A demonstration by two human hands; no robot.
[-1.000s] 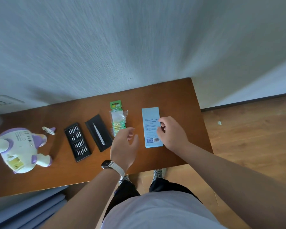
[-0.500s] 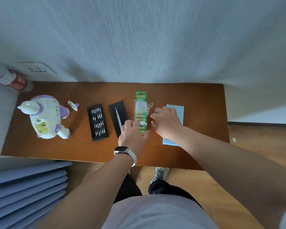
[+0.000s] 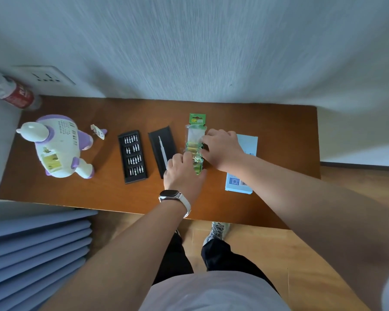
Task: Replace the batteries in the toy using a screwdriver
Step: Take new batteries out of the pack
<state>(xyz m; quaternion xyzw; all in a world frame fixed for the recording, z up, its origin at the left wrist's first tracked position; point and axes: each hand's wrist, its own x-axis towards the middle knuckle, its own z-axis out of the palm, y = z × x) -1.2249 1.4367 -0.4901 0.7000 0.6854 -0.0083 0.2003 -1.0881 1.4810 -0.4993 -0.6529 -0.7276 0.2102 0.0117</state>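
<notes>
I see my left hand (image 3: 182,173) gripping the near end of the green GP battery pack (image 3: 197,129) and my right hand (image 3: 222,149) pinching its right edge. The screwdriver (image 3: 162,149) lies in its black tray (image 3: 154,140) just to the left. The toy (image 3: 58,149) lies well apart, at the left end of the table (image 3: 288,131). Open wood shows past the blue box (image 3: 250,142).

Covering lower part of battery pack (image 3: 197,133) with left hand (image 3: 182,173). Tucking right hand (image 3: 222,149) fingers (image 3: 204,140) at pack edge, grip there not showing. Masking middle of blue box (image 3: 248,142) under right forearm. Burying lower end of screwdriver (image 3: 162,149) beneath left knuckles. Cropping bottle (image 3: 14,95) at left edge. Rendering bits in bit case (image 3: 133,153) too small for telling apart.
</notes>
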